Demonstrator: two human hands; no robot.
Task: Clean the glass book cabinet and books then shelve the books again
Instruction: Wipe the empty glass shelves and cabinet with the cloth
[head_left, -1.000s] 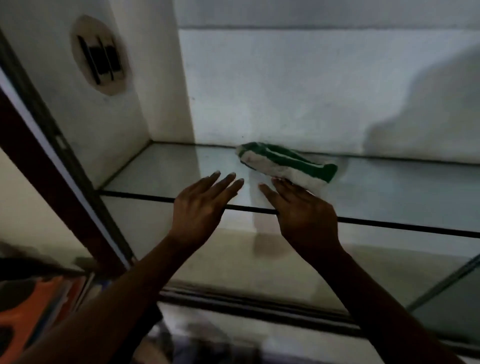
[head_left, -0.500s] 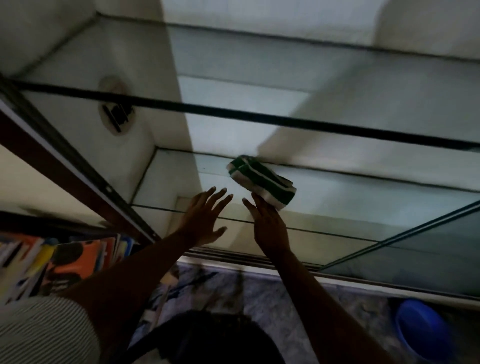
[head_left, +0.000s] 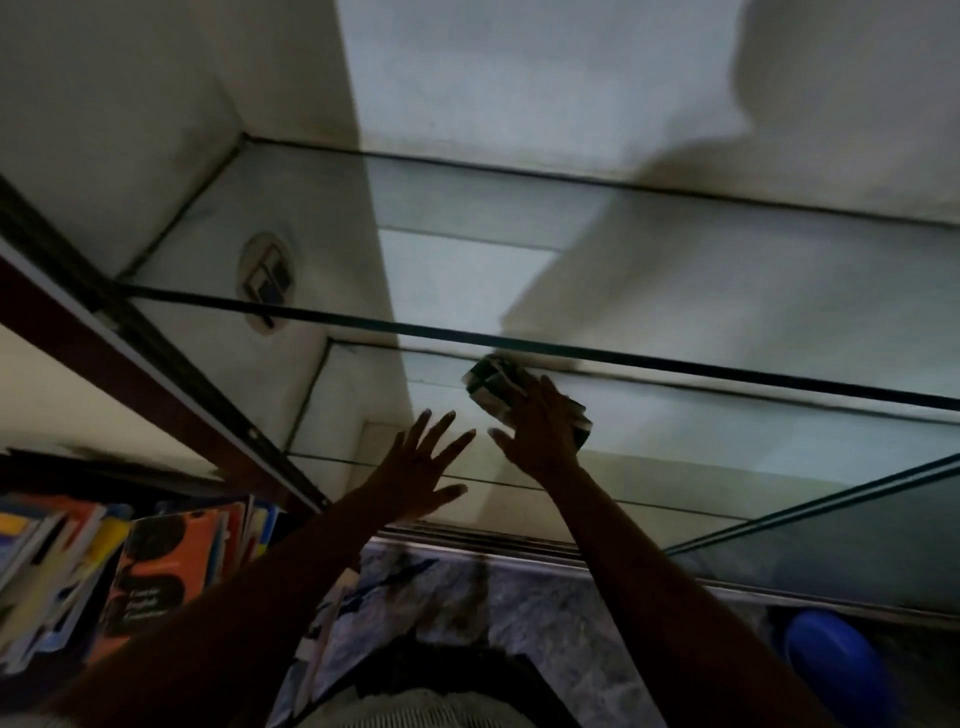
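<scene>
Cloth (head_left: 488, 387): green-and-white, bunched, lying on the lower glass shelf (head_left: 727, 431), left of middle and toward the back.
Long axis: runs from far-left to near-right across the shelf; one end shows left of your fingers, the other peeks out to their right.
Right hand (head_left: 540, 431): on top of the cloth, crossing it. The fingers look straight and laid flat over it, thumb out to the left. It shows no clamp on it, though blur hides the tips.
Left hand (head_left: 421, 467): fingers spread wide, holding nothing. It is just left of the right hand, nearer the front edge and clear of the cloth.
Nearer hand: the right, and it is the only one in contact.
Coming move, by my reading: press down and wipe along the glass. Most of the bare shelf lies to your right.
Books (head_left: 156, 561): stacked outside the cabinet at lower left, not yet shelved.
</scene>
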